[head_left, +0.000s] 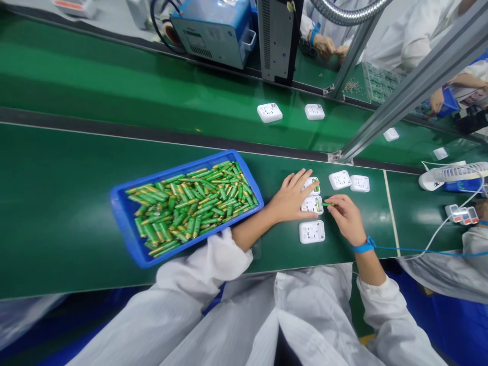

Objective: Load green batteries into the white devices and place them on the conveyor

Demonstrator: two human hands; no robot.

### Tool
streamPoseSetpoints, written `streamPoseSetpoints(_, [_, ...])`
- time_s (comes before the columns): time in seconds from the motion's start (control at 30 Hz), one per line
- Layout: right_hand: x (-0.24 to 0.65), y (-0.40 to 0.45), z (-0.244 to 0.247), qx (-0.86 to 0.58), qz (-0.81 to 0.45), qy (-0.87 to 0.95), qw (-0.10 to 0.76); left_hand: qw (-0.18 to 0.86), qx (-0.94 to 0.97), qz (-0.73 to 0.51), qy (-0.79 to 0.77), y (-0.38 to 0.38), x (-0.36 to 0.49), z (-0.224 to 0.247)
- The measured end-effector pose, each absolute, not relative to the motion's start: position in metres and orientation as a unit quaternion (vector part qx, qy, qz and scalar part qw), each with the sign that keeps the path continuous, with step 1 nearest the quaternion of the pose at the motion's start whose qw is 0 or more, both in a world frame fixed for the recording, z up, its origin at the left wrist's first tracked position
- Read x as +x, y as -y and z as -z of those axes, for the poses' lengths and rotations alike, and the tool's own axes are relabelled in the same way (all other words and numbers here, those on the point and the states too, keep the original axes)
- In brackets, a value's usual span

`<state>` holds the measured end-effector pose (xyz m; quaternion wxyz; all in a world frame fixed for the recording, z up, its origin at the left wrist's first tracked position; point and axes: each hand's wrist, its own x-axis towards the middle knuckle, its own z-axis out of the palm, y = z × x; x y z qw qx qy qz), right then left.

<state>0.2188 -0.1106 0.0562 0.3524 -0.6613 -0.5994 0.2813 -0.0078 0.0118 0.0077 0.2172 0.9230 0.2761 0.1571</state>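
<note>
My left hand point(293, 199) lies with its fingers spread over two white devices, the upper one point(311, 186) and the middle one point(309, 205), each showing a green battery in its open bay. At the middle device's right side, my right hand point(345, 213) pinches a green battery point(327, 204) between thumb and finger. A blue band is round the right wrist. Just below them sits a third white device point(311, 232) with a bay in which no green shows. A blue tray point(133, 244) full of green and gold batteries stands left of my left hand.
Two white devices point(340, 180) point(360, 183) lie up and right of my hands. More white devices point(270, 113) rest on the green strip beyond the dark rail. A metal post point(412, 76) slants across the right. Co-workers' hands point(324, 46) show behind; a white fan stands at the right.
</note>
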Motion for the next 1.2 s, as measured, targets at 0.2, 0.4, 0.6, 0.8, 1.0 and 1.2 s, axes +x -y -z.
streamPoseSetpoints(0.2, [0.212,0.103,-0.064,-0.664,-0.303,0.591,0.343,0.219,0.924,-0.163,-0.268,-0.012,-0.008,-0.006])
streamPoseSetpoints(0.4, [0.203,0.095,-0.054,-0.686,-0.257,0.592,0.335,0.205,0.927,-0.163,-0.269,-0.008,-0.007,-0.007])
streamPoseSetpoints(0.6, [0.203,0.111,-0.040,-0.643,-0.177,0.701,0.253,0.214,0.917,-0.144,-0.305,-0.001,-0.003,-0.012])
streamPoseSetpoints(0.8, [0.209,0.131,-0.023,-0.631,-0.166,0.735,0.187,0.209,0.916,-0.155,-0.307,0.000,-0.003,-0.011])
streamPoseSetpoints(1.0, [0.202,0.117,-0.023,-0.673,-0.188,0.671,0.249,0.209,0.895,-0.203,-0.339,-0.006,0.000,0.001])
streamPoseSetpoints(1.2, [0.170,0.100,-0.012,-0.730,-0.137,0.637,0.206,0.251,0.864,-0.270,-0.343,-0.013,-0.004,0.005])
